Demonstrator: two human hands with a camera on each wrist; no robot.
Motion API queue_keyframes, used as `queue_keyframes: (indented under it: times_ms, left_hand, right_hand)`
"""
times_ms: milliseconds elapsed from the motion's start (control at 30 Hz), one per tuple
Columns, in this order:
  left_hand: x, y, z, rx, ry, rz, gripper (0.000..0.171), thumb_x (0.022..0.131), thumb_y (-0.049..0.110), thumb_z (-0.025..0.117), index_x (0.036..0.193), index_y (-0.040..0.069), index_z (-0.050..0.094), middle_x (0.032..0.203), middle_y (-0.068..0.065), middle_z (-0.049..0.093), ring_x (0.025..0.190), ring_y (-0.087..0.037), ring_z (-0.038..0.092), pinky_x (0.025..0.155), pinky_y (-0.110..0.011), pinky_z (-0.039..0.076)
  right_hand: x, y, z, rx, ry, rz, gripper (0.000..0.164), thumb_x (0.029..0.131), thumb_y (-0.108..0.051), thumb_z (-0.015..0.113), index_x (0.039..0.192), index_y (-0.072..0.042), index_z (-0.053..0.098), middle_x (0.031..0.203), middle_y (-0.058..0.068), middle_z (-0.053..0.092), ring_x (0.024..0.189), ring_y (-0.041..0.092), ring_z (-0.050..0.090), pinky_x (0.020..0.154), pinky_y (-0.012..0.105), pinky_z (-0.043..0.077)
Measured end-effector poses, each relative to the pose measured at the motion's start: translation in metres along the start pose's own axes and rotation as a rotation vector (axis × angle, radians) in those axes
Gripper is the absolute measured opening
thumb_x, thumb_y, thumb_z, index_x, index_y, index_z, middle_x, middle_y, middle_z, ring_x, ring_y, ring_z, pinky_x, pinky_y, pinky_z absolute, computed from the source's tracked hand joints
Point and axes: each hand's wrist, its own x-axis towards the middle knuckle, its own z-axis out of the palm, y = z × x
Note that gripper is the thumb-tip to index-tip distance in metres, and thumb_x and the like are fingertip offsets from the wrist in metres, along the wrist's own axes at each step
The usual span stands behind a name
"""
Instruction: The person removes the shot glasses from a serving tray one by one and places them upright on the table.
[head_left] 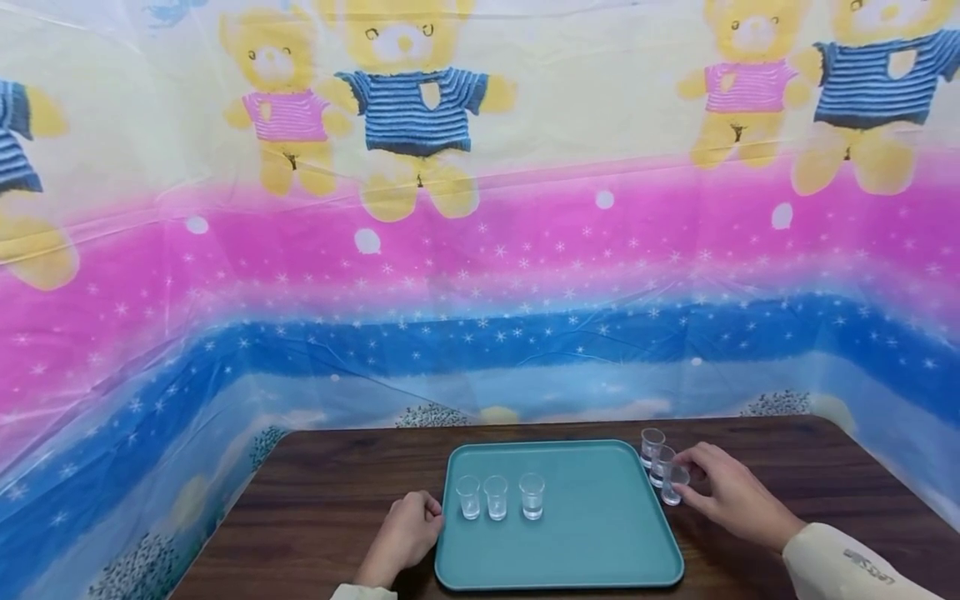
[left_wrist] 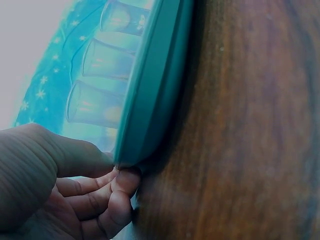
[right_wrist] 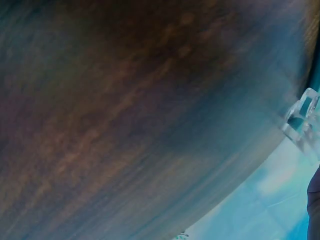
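Note:
A teal tray lies on the table, and my left hand pinches its left rim between thumb and curled fingers. Three clear shot glasses stand upright in a row on the tray's left half; the rightmost glass is set slightly apart. Beyond the tray's right edge, my right hand pinches the nearest shot glass of a line of three between thumb and fingers. Behind it stand the middle glass and the far glass. The right wrist view shows little of that hand.
The dark wooden table extends on both sides of the tray. A printed cloth with bears and snowflakes hangs behind the table and around its sides.

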Motion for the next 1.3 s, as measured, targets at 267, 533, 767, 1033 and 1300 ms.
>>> queue_keyframes:
  times_ms: [267,533,767,1033,1300]
  left_hand:
    - [0.000,-0.001,0.000,0.008,0.011,0.011,0.006,0.089,0.006,0.061,0.084,0.004,0.059,0.070,-0.003,0.053,0.062,-0.016,0.051,0.058,-0.032,0.045]
    - [-0.001,-0.001,0.000,-0.002,0.006,0.028,0.005,0.090,0.005,0.060,0.085,0.004,0.059,0.070,-0.004,0.052,0.062,-0.016,0.051,0.058,-0.032,0.045]
    - [-0.002,-0.001,-0.001,0.009,0.015,0.040,0.005,0.089,0.006,0.061,0.084,0.004,0.059,0.070,-0.003,0.052,0.062,-0.016,0.050,0.058,-0.032,0.045]
    - [-0.003,0.000,-0.002,0.008,0.022,0.041,0.006,0.089,0.006,0.061,0.084,0.004,0.059,0.070,-0.003,0.052,0.062,-0.015,0.050,0.057,-0.032,0.045]
    - [-0.003,0.001,-0.002,-0.007,0.000,0.018,0.006,0.090,0.006,0.060,0.085,0.004,0.058,0.070,-0.004,0.052,0.063,-0.016,0.051,0.057,-0.032,0.045]
  right_hand:
    - [0.002,0.006,0.005,-0.021,-0.016,0.031,0.025,0.080,-0.013,0.075,0.103,-0.010,0.063,0.088,-0.004,0.054,0.074,0.002,0.049,0.061,0.025,0.046]
    - [0.004,0.006,0.005,-0.056,0.002,0.044,0.025,0.080,-0.014,0.076,0.102,-0.011,0.064,0.089,-0.004,0.055,0.076,0.004,0.050,0.063,0.026,0.047]
    - [0.007,0.004,0.004,-0.076,0.046,0.007,0.029,0.077,-0.016,0.078,0.102,-0.010,0.064,0.091,-0.004,0.055,0.081,0.010,0.052,0.066,0.030,0.048]
    - [0.020,-0.015,0.013,-0.003,0.067,-0.098,0.028,0.079,-0.017,0.077,0.103,-0.014,0.063,0.095,-0.006,0.055,0.080,0.013,0.052,0.064,0.028,0.047]
    - [0.038,-0.046,0.035,0.036,0.053,-0.175,0.033,0.079,-0.022,0.078,0.107,-0.019,0.063,0.098,-0.013,0.053,0.086,0.010,0.052,0.069,0.030,0.047]
